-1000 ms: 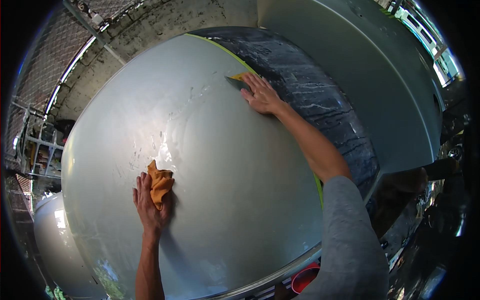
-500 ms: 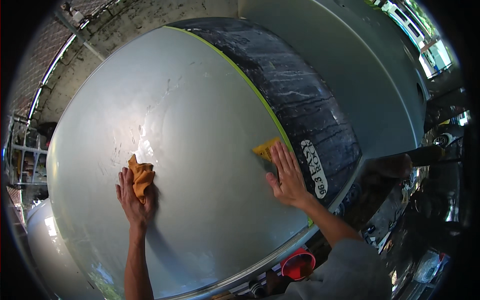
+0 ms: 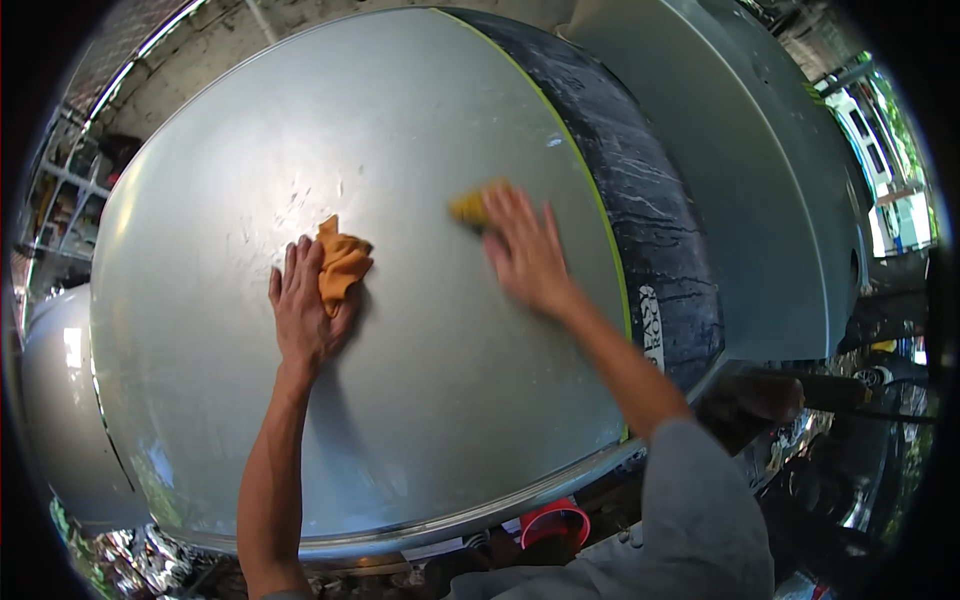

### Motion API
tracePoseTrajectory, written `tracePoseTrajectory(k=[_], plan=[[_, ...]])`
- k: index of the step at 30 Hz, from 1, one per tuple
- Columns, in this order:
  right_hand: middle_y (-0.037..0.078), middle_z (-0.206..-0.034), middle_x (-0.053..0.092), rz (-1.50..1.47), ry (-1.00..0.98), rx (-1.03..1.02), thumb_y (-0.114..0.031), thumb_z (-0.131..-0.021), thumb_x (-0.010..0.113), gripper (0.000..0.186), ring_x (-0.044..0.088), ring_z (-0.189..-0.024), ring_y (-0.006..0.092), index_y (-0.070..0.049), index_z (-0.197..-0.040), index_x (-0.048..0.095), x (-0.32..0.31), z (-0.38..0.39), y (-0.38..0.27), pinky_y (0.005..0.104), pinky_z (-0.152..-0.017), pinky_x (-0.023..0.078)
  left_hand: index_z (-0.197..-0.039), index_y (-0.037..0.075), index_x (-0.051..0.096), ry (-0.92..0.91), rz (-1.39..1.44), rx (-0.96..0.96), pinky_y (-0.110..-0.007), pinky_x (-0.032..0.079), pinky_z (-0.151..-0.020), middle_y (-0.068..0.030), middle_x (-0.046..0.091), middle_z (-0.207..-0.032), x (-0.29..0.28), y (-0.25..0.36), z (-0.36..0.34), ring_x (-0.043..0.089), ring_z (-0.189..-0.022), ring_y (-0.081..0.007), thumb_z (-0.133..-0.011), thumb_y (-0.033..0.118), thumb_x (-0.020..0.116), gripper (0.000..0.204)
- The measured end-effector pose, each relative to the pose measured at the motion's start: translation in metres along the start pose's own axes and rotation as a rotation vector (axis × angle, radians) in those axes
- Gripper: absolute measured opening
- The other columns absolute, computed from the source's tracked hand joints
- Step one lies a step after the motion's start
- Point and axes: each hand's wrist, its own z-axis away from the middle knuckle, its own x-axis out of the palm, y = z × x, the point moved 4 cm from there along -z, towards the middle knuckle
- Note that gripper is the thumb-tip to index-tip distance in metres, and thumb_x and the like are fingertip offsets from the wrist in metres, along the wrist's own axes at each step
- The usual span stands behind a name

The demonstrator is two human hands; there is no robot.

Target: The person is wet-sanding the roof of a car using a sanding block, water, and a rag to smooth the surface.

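Observation:
A large silver curved panel (image 3: 420,420) lies beneath both hands, with streaky wet-looking marks near its middle. My left hand (image 3: 300,300) rests on it, fingers extended, with a crumpled orange cloth (image 3: 342,270) held by its thumb side. To the right, my right hand (image 3: 525,250), blurred, presses a yellow sheet or pad (image 3: 468,208) under its fingertips onto the silver surface. A green tape line (image 3: 612,240) borders the panel beside a dark, streaked band (image 3: 670,220) carrying a white sticker.
A grey body panel (image 3: 760,180) stands at the right, another silver rounded body (image 3: 60,400) at the left. A red bucket (image 3: 555,508) sits below the front edge. A metal rack (image 3: 75,190) and concrete wall (image 3: 210,45) are beyond, with dark clutter lower right.
My right hand went down along the tape half a second ago and is now higher and farther left, away from it. The view has shifted; my left hand still has the cloth.

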Motion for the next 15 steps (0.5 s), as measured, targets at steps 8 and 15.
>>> tracePoseTrajectory(k=[8, 15], plan=[[0.018, -0.156, 0.023, -0.044, -0.092, -0.073, -0.034, -0.097, 0.042, 0.064, 0.014, -0.147, 0.0339, -0.001, -0.149, 0.025, 0.018, 0.082, -0.118, 0.0532, -0.117, 0.008, -0.142, 0.005, 0.039, 0.002, -0.077, -0.029, -0.049, 0.015, -0.116, -0.0173, 0.038, -0.15, -0.013, -0.015, 0.015, 0.03, -0.142, -0.0316, -0.078, 0.036, 0.064, 0.076], [0.014, -0.157, 0.022, 0.019, -0.033, -0.082, -0.035, -0.098, 0.043, 0.064, 0.019, -0.146, 0.0273, -0.005, -0.151, 0.023, 0.032, -0.075, -0.077, 0.0474, -0.119, 0.009, -0.139, 0.004, 0.041, 0.04, 0.005, 0.008, -0.05, 0.015, -0.116, -0.0177, 0.039, -0.148, 0.008, -0.002, 0.001, 0.03, -0.142, -0.0325, -0.083, 0.036, 0.058, 0.066]])
